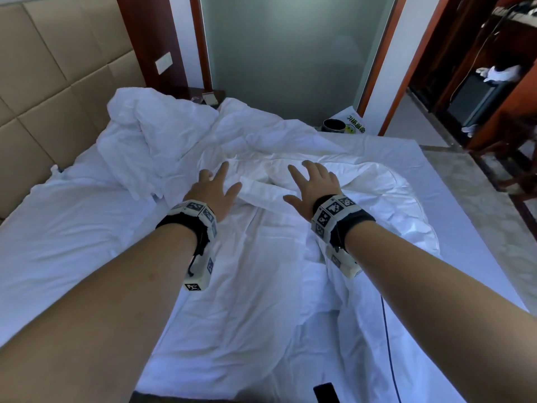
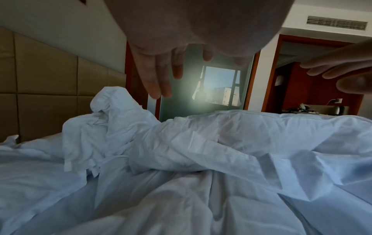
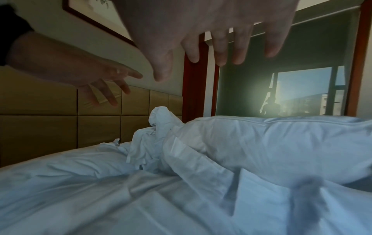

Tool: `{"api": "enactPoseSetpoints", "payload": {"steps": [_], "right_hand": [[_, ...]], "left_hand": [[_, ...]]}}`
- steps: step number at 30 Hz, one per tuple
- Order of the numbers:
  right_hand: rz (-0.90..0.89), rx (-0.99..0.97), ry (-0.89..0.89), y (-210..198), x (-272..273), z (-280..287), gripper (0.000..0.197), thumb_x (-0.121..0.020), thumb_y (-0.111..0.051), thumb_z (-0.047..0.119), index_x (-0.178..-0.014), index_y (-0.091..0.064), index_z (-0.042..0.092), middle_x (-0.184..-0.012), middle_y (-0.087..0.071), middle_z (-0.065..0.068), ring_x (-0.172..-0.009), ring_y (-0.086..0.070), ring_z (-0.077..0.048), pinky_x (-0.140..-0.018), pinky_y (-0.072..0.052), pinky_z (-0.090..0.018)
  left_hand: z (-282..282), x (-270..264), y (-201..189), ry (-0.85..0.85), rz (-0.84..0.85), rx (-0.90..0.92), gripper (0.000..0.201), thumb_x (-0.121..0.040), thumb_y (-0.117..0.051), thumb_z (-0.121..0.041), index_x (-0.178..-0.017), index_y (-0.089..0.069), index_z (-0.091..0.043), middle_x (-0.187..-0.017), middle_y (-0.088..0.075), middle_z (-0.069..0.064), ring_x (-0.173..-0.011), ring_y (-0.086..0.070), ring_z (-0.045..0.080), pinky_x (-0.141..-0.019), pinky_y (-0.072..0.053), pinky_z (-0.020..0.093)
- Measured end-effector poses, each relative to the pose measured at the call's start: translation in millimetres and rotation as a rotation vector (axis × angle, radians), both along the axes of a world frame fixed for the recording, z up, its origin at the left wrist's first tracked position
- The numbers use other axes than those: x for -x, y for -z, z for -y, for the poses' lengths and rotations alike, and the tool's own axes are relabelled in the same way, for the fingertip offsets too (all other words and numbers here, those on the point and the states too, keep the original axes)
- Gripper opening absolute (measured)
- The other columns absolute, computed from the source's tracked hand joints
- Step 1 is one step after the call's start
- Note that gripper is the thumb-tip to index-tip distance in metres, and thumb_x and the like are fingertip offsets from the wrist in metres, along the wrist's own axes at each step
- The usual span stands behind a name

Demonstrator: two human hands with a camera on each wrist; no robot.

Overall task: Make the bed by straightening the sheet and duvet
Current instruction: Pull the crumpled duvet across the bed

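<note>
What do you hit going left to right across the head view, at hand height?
Padded headboard → bare sheet → left hand → right hand → bunched duvet → marble floor.

White cotton-looking cloth everywhere: the crumpled white duvet (image 1: 290,175) is matt and deeply creased, puffed like padded fabric. Beneath it, the flat white bed sheet (image 1: 58,228) is smoother cloth with only faint wrinkles. Behind, the tan padded headboard (image 1: 52,68) shows a soft leather-like sheen, stitched into square panels. Reddish-brown wooden door frames (image 1: 200,39) look polished and glossy around a frosted grey-green glass panel (image 1: 290,53). On the right, the pale marbled floor (image 1: 479,181) shines like stone.
</note>
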State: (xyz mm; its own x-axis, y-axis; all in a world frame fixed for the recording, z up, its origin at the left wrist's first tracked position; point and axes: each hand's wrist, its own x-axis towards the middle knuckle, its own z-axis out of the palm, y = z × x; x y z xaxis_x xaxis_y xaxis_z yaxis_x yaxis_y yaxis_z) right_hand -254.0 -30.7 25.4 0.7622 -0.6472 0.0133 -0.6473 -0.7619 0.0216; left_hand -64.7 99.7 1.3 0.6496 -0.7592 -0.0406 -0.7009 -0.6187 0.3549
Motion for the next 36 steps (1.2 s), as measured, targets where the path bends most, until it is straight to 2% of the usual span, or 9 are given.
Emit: {"api": "enactPoseSetpoints", "payload": {"steps": [8, 13, 19, 24, 26, 29, 32, 34, 36], "right_hand": [[-0.048, -0.043, -0.044, 17.2, -66.0, 64.8, 0.071, -0.094, -0.031, 0.058, -0.150, 0.002, 0.031, -0.159, 0.006, 0.002, -0.146, 0.003, -0.024, -0.117, -0.005, -0.053], [-0.077, -0.111, -0.036, 44.4, -110.8, 106.0, 0.069, -0.094, -0.029, 0.059, -0.150, 0.002, 0.033, -0.159, 0.001, 0.006, -0.146, -0.004, -0.024, -0.116, -0.004, -0.054], [-0.241, -0.341, -0.058, 106.6, -134.5, 126.9, 0.069, -0.092, -0.022, 0.064, -0.150, 0.001, 0.035, -0.159, -0.011, 0.006, -0.144, -0.018, -0.025, -0.116, -0.014, -0.050], [-0.301, -0.428, -0.069, 133.1, -127.1, 134.3, 0.068, -0.091, -0.025, 0.065, -0.149, -0.003, 0.037, -0.158, -0.012, 0.009, -0.143, -0.019, -0.023, -0.115, -0.018, -0.048], [-0.283, -0.462, -0.085, 133.5, -125.9, 136.1, 0.067, -0.091, -0.026, 0.065, -0.149, -0.004, 0.039, -0.158, -0.013, 0.010, -0.143, -0.021, -0.024, -0.115, -0.020, -0.048], [-0.247, -0.492, -0.059, 129.5, -116.8, 139.8, 0.067, -0.093, -0.027, 0.062, -0.150, -0.004, 0.037, -0.157, -0.015, 0.009, -0.142, -0.023, -0.025, -0.115, -0.021, -0.046], [-0.186, -0.492, -0.018, 123.5, -99.9, 140.1, 0.068, -0.094, -0.028, 0.059, -0.150, -0.002, 0.031, -0.158, -0.013, 0.006, -0.143, -0.019, -0.023, -0.116, -0.018, -0.043], [-0.141, -0.456, 0.007, 119.3, -86.3, 137.7, 0.070, -0.094, -0.028, 0.059, -0.151, -0.001, 0.029, -0.158, -0.010, 0.003, -0.144, -0.017, -0.022, -0.116, -0.014, -0.041], [-0.107, -0.415, 0.019, 114.8, -71.8, 135.4, 0.071, -0.094, -0.029, 0.059, -0.151, 0.000, 0.028, -0.159, -0.007, 0.000, -0.145, -0.013, -0.022, -0.116, -0.010, -0.041]], "left_hand": [[59.3, -43.5, 41.8, -0.106, -0.152, 0.017, 0.068, -0.092, -0.030, -0.063, -0.149, 0.001, -0.041, -0.158, 0.008, 0.006, -0.125, -0.046, 0.038, -0.103, -0.039, 0.044], [104.8, -79.2, 68.1, -0.190, -0.277, 0.064, 0.072, -0.089, -0.031, -0.068, -0.147, 0.005, -0.045, -0.157, 0.022, 0.003, -0.126, -0.044, 0.043, -0.100, -0.040, 0.045], [151.6, -106.9, 101.6, -0.216, -0.414, 0.130, 0.075, -0.087, -0.035, -0.069, -0.146, 0.007, -0.048, -0.156, 0.023, 0.001, -0.128, -0.044, 0.039, -0.103, -0.038, 0.045], [194.2, -100.4, 120.5, -0.219, -0.495, 0.213, 0.086, -0.082, -0.046, -0.069, -0.147, 0.005, -0.045, -0.157, 0.006, 0.008, -0.132, -0.036, 0.040, -0.109, -0.031, 0.047], [203.4, -98.0, 122.6, -0.231, -0.495, 0.207, 0.086, -0.083, -0.049, -0.066, -0.148, 0.003, -0.044, -0.153, -0.006, 0.012, -0.125, -0.042, 0.043, -0.106, -0.035, 0.047], [219.9, -91.8, 124.4, -0.228, -0.558, 0.181, 0.080, -0.088, -0.051, -0.055, -0.149, -0.001, -0.040, -0.145, -0.018, 0.014, -0.116, -0.049, 0.039, -0.096, -0.041, 0.039], [230.0, -85.5, 124.3, -0.208, -0.533, 0.132, 0.061, -0.091, -0.050, -0.047, -0.146, -0.028, -0.031, -0.142, -0.038, 0.013, -0.118, -0.050, 0.035, -0.092, -0.041, 0.035], [234.1, -78.1, 123.2, -0.141, -0.414, 0.160, 0.034, -0.094, -0.050, -0.037, -0.117, -0.058, -0.014, -0.117, -0.061, 0.012, -0.106, -0.056, 0.034, -0.079, -0.040, 0.031], [236.9, -65.5, 117.6, -0.104, -0.301, 0.192, 0.030, -0.096, -0.046, -0.031, -0.085, -0.057, -0.005, -0.091, -0.061, 0.017, -0.086, -0.056, 0.034, -0.068, -0.033, 0.031]]}}
